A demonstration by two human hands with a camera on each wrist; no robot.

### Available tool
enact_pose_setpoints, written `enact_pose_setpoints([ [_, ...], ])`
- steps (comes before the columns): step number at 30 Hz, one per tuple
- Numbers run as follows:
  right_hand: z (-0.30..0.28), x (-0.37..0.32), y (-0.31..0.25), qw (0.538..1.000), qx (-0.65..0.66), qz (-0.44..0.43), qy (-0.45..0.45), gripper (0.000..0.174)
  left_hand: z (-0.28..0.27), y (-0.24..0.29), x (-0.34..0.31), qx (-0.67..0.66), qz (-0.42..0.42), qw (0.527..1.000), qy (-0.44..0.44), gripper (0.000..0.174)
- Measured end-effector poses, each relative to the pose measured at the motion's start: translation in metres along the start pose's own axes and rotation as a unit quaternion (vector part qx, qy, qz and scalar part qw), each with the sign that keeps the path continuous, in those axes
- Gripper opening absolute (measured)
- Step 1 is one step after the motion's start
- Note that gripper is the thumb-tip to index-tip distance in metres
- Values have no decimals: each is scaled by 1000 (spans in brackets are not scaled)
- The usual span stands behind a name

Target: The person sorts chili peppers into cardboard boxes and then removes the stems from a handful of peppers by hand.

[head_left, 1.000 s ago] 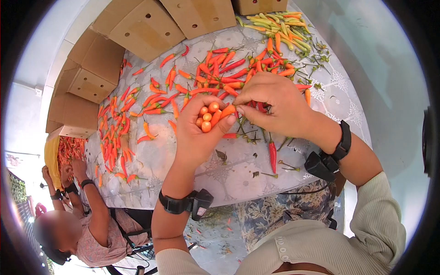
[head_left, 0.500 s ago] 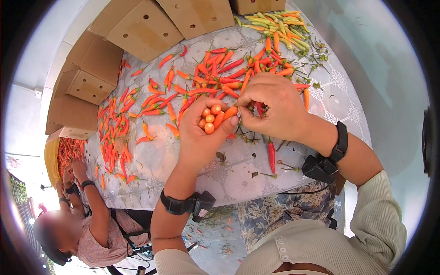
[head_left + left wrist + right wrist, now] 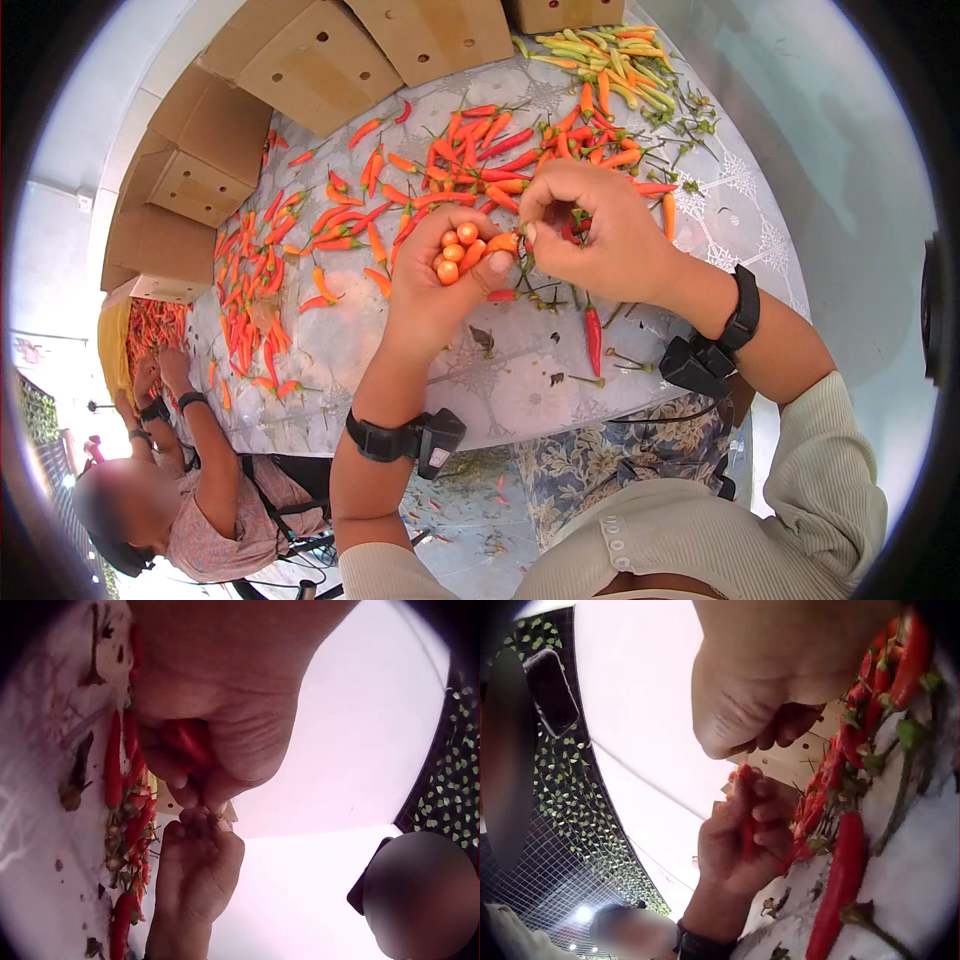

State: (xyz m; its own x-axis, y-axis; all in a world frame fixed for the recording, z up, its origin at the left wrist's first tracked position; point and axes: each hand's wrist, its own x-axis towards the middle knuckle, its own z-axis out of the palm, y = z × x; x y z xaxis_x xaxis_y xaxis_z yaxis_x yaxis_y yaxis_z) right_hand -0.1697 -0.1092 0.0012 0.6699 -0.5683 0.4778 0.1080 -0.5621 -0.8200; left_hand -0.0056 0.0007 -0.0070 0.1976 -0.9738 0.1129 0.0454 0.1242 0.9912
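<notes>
In the head view my left hand [image 3: 425, 310] grips a bunch of orange chili peppers [image 3: 452, 253], their round stemless ends facing up. One more orange chili [image 3: 500, 243] lies between its thumb and index finger, its end toward the right hand. My right hand [image 3: 615, 230] is close beside it, thumb and index finger pinched together at the chili's stem end. A short pale chili stem [image 3: 744, 759] shows between these fingertips and the chili in the right wrist view. The left wrist view shows both hands' fingertips meeting, with red chili inside the left palm.
Loose red chilies [image 3: 470, 160] cover the patterned tabletop [image 3: 540, 400] beyond the hands, with more at left. Yellow-green chilies [image 3: 600, 60] and picked stems [image 3: 690, 130] lie at the far right. Cardboard boxes [image 3: 320, 65] line the back edge. Another person [image 3: 235, 510] sits at left.
My right fingertips have drawn slightly right, away from the chili's end. The left hand shifted a little right and then back, still gripping its bunch.
</notes>
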Motion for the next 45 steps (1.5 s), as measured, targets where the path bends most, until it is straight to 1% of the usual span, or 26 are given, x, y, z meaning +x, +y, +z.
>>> enact_pose_setpoints([
  [2, 2, 1, 3, 998, 41, 31, 48, 8, -3, 0, 0, -28, -24, 999, 3, 24],
  [5, -1, 4, 9, 988, 109, 45, 100, 8, -3, 5, 0, -55, -51, 996, 49, 27],
  [8, -12, 4, 9, 996, 38, 28, 80, 9, 2, 11, 1, -94, -60, 986, 124, 27],
  [11, -11, 5, 8, 990, -103, -39, 84, 9, -5, 6, 3, -96, -40, 986, 132, 27],
  [12, -10, 6, 8, 983, -150, -62, 87, 7, -7, 6, 3, -94, -45, 986, 130, 27],
  [14, -8, 8, 9, 960, -242, -107, 94, 13, -9, 6, 3, -92, -58, 986, 125, 27],
  [17, -5, 10, 26, 925, -348, -137, 65, 18, -8, 7, 3, -85, -56, 989, 107, 26],
  [20, -5, 6, 38, 900, -413, -140, 15, 20, -6, 6, 1, -91, -63, 989, 101, 24],
  [23, -7, 6, 32, 904, -414, -106, -21, 18, -4, 8, 1, -87, -81, 989, 92, 23],
  [26, -6, 5, 27, 899, -430, -79, -21, 17, 1, 11, 1, -75, -81, 988, 108, 23],
  [29, -9, 4, 17, 904, -422, -43, -53, 14, -4, 7, 2, -74, -81, 989, 96, 23],
  [32, -7, 4, 20, 906, -416, -69, -32, 13, -8, 3, 3, -92, -73, 989, 90, 24],
  [35, -5, 7, 17, 944, -317, -80, 50, 7, -7, 5, 2, -62, -81, 991, 86, 26],
  [38, -3, 7, 4, 965, -226, -75, 114, 8, 1, 13, 2, -43, -92, 990, 95, 26],
  [41, 0, 2, -1, 978, -165, -114, 62, 11, 6, 13, 3, -55, -76, 992, 89, 24],
  [44, 8, -3, 0, 982, -132, -132, -3, 14, 2, 5, 1, -62, -41, 995, 70, 22],
  [45, 8, -4, -1, 983, -127, -136, -6, 15, 0, 3, 1, -68, -39, 995, 68, 25],
])
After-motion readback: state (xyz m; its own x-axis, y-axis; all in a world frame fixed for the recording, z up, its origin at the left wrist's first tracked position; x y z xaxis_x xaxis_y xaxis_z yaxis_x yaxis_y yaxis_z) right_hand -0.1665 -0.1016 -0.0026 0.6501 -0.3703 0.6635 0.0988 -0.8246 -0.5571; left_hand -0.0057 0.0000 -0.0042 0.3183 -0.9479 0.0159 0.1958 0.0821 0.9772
